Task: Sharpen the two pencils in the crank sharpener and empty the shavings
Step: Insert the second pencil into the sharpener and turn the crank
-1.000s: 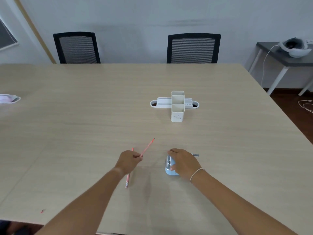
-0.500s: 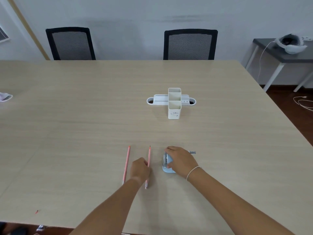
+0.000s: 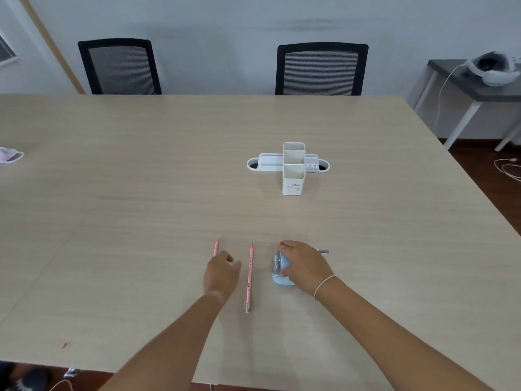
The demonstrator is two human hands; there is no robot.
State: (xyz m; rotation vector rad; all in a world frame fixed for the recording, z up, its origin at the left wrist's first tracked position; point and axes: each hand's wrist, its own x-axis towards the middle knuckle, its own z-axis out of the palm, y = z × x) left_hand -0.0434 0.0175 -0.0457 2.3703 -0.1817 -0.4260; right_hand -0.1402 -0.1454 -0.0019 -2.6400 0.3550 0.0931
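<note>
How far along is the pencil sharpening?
One pencil shows a dark point, so it looks sharpened; it lies on the table. The left hand, open, partly covers the other pencil. The right hand holds the sharpener. Emptying shavings remains.

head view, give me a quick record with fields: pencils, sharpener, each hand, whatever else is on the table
pencils: two pink ones lying on the table, roughly parallel, tips away from the person
right pencil: fully visible, lies free
left pencil: mostly hidden by the left hand
sharpener: light blue crank sharpener, upright, crank handle sticking out to the right
left hand: open, between the pencils, holding nothing
right hand: grip on the sharpener
other: white desk organizer farther back, looks empty
</note>
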